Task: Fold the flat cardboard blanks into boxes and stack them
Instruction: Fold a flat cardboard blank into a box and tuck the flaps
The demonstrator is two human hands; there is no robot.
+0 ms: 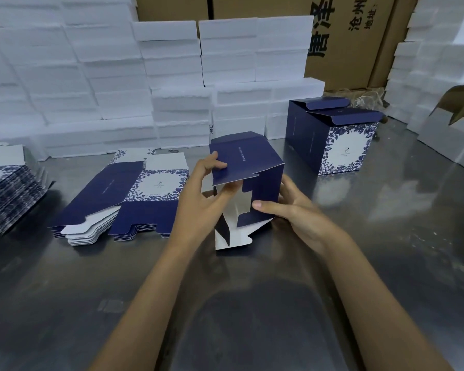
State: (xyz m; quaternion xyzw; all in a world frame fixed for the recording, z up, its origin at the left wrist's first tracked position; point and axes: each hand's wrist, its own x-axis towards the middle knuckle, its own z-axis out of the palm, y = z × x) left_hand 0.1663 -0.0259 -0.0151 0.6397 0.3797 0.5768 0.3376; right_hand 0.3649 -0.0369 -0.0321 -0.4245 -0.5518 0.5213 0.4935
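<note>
A half-folded navy box [252, 167] with a white inside is held over the steel table [252, 303], its open end toward me and its bottom flaps loose. My left hand [198, 194] grips its left side, thumb on the top panel. My right hand [292, 207] holds the right wall, thumb pressing a navy flap inward. A pile of flat navy and floral blanks [123, 199] lies to the left. Two finished boxes [332, 140] stand at the back right, top flaps up.
Another pile of flat blanks [8, 194] sits at the far left edge. White foam blocks [145, 76] are stacked in a wall behind the table and at the right [426, 76]. Brown cartons [346, 36] stand behind them. An open silver-sided carton [453, 129] is at the far right.
</note>
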